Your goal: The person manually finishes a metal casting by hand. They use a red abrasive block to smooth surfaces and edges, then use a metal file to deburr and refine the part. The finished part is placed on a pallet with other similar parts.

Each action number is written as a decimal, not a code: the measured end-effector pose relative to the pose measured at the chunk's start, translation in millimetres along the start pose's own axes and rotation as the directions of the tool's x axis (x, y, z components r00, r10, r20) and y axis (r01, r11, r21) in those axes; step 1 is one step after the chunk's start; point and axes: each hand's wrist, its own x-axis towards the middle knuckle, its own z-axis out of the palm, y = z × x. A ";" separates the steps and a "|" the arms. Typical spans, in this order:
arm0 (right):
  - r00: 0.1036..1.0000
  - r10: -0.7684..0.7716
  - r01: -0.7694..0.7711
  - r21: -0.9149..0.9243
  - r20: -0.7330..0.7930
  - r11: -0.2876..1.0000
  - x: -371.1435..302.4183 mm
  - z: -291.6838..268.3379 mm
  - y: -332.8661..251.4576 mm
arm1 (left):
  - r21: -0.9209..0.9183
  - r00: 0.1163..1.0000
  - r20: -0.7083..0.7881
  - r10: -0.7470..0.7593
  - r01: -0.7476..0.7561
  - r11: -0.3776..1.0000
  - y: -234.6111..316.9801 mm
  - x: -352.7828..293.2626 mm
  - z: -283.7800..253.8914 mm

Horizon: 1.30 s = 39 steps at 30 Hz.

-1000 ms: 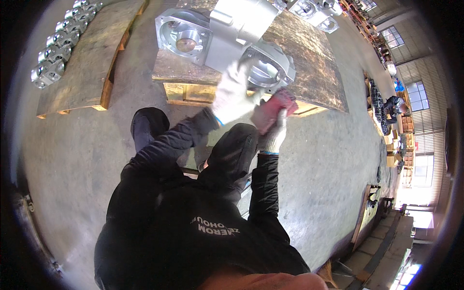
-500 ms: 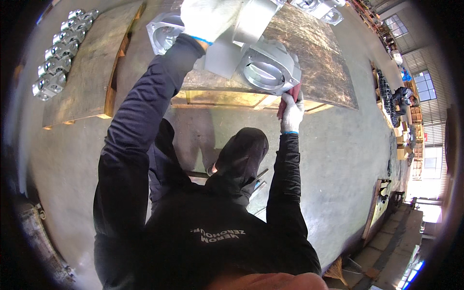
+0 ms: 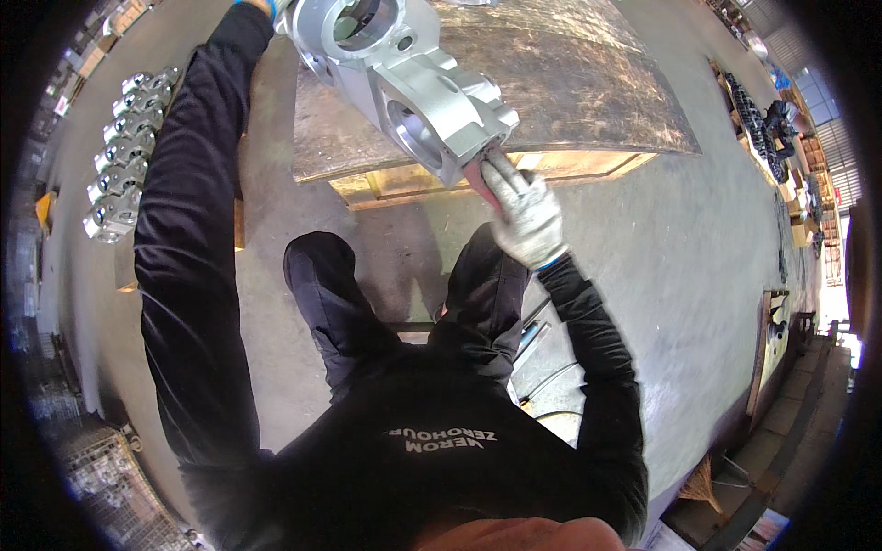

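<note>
Holding the red pad (image 3: 479, 179) against the metal part (image 3: 424, 96) over the wooden board (image 3: 570, 73), your right hand (image 3: 531, 220) was closed | your left hand (image 3: 281, 15) was mostly cut off, couldn't tell its grip | metal part looked heavy, hard, maybe slippery; its thick rings seemed best to grab

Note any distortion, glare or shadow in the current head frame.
Head view: fisheye bends the edges of the wooden platform; head view: highlights shine on the silver casting, and the right rim washes out white; head view: soft shadow on the floor before the platform.
</note>
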 end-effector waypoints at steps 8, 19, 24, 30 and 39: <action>0.935 -0.232 0.196 -0.155 -0.268 0.968 52.7 -32.3 17.2 | 0.087 0.998 0.034 0.053 -0.056 0.995 -8.2 35.8 21.4; 0.774 0.455 -0.280 0.882 0.440 -0.378 19.4 15.8 -36.0 | 0.224 0.984 0.054 0.169 -0.177 0.958 -10.0 51.7 23.7; 0.970 0.181 -0.177 0.037 -0.159 0.983 27.8 5.0 -29.6 | -0.158 0.964 -0.049 -0.262 0.252 0.955 9.0 45.0 24.2; 0.839 0.494 -0.421 0.849 0.230 0.320 12.0 8.8 -56.7 | -0.153 0.969 -0.064 -0.237 0.225 0.962 15.7 40.8 21.8; 0.636 0.547 -0.069 0.746 0.544 -0.662 47.3 -15.4 -54.0 | -0.112 0.978 -0.031 -0.208 0.203 0.973 8.0 45.5 28.3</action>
